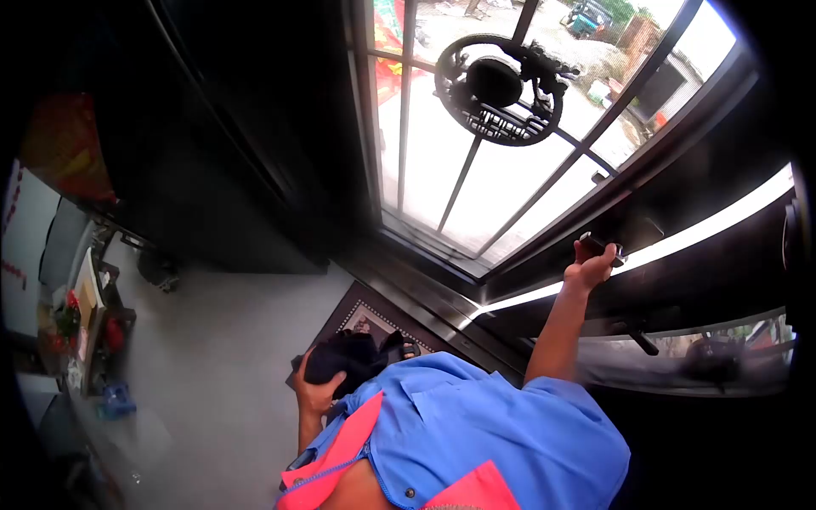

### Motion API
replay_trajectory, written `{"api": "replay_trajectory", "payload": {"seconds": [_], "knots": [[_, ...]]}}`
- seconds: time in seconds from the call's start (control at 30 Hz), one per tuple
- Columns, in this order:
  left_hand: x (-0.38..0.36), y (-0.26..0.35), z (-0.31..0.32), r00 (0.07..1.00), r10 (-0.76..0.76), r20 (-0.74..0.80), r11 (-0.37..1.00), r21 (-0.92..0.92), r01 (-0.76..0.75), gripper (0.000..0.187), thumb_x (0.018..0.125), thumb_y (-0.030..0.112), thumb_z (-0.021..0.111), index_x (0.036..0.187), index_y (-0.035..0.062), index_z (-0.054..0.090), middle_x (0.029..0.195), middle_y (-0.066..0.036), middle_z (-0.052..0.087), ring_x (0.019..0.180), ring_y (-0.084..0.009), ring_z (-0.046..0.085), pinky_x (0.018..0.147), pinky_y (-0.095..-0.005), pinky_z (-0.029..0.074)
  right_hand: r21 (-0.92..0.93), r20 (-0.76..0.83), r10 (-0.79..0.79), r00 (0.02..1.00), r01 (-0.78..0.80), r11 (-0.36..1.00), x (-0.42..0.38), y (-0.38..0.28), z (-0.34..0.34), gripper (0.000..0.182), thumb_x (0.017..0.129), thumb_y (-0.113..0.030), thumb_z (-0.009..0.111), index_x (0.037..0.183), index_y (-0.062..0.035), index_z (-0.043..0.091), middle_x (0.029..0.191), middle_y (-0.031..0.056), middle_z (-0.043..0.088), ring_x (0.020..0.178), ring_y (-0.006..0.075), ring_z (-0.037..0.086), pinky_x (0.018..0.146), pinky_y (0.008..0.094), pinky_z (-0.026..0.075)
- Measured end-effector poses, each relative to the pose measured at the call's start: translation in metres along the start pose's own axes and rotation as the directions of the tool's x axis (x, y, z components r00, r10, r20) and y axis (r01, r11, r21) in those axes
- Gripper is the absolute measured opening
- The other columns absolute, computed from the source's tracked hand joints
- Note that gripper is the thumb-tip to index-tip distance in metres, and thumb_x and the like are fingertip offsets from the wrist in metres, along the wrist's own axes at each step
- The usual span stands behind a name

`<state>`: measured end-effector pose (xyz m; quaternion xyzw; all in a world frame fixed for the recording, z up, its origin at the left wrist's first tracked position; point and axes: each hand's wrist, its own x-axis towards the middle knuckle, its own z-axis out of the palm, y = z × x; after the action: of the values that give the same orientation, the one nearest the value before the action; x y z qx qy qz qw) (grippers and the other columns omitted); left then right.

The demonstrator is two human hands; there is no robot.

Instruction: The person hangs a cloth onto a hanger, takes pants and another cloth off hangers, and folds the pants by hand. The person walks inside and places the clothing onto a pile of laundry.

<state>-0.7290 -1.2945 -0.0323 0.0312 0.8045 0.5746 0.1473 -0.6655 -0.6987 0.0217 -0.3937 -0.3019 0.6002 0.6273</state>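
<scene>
My left hand is closed around a bundle of dark cloth, held low in front of my body. Out to the right, my right hand grips a door handle with its fingers wrapped round it. The handle sits on a dark door with a barred window and a round black ornament. Beside the hand, a bright strip of daylight runs down the door's edge. The kind of cloth cannot be made out.
A patterned doormat lies at the threshold on the grey floor. To the left stands a small table with red items, and a blue object is beside it. Another dark handle shows at lower right.
</scene>
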Motion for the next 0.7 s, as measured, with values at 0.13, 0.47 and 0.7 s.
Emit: {"api": "replay_trajectory", "payload": {"seconds": [0.13,0.47,0.7], "knots": [[-0.034,-0.019,-0.047,0.993,-0.003,-0.121,0.995,-0.102,-0.009,0.050,0.072,0.002,0.081,0.119,-0.0009,0.067,0.109,-0.012,0.073,0.104,-0.0230,0.068,0.097,-0.0357,0.051,-0.055,-0.082,-0.022,0.996,0.017,0.998,-0.012,-0.006,0.008,0.043,0.094,-0.038,0.063,0.117,-0.0029,0.056,0.094,0.0122,0.067,0.074,0.0249,0.068,0.058,0.0359,0.061],[-0.064,-0.078,-0.143,0.946,0.021,-0.324,0.987,-0.146,-0.072,0.035,0.075,-0.006,0.070,0.110,-0.0017,0.068,0.108,-0.009,0.070,0.102,-0.0221,0.064,0.097,-0.0350,0.048,-0.111,0.029,0.137,0.990,-0.133,0.985,-0.003,-0.011,-0.005,0.046,0.099,-0.045,0.052,0.091,-0.0028,0.070,0.082,0.0082,0.072,0.065,0.0194,0.067,0.055,0.0302,0.057],[-0.073,-0.079,-0.189,0.919,0.135,-0.371,0.971,-0.135,-0.197,0.029,0.073,-0.007,0.063,0.101,-0.0028,0.070,0.101,-0.009,0.070,0.097,-0.0243,0.063,0.095,-0.0362,0.047,-0.252,-0.084,0.145,0.986,-0.162,0.954,0.009,-0.003,-0.004,0.052,0.099,-0.049,0.049,0.078,-0.0066,0.071,0.070,0.0044,0.069,0.056,0.0181,0.064,0.046,0.0303,0.052]]}}
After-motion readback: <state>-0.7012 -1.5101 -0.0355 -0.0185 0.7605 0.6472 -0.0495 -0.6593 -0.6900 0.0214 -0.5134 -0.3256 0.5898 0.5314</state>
